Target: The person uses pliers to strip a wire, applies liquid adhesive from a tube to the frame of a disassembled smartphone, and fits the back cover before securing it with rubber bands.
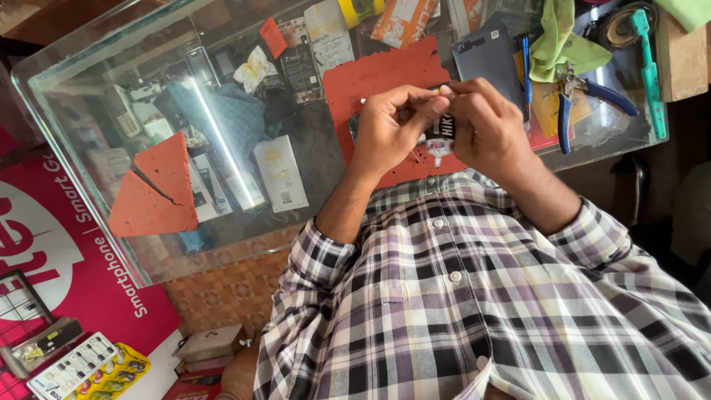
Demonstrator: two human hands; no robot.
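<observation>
My left hand (389, 122) and my right hand (485, 126) meet above a red rubber mat (378, 74) on a glass counter (96, 111). Between them is a small black and white device (441, 137) with a white tip pointing down. My right hand wraps around its body. The thumb and forefinger of my left hand pinch its top edge. Most of the device is hidden by my fingers. My checked shirt sleeves fill the lower part of the view.
A dark phone (489, 55), a blue screwdriver (524, 67), blue-handled pliers (585, 96), a green cloth (559, 41) and a teal tool (646, 67) lie to the right. Two red mat pieces (152, 189) lie at the left. Packages show under the glass.
</observation>
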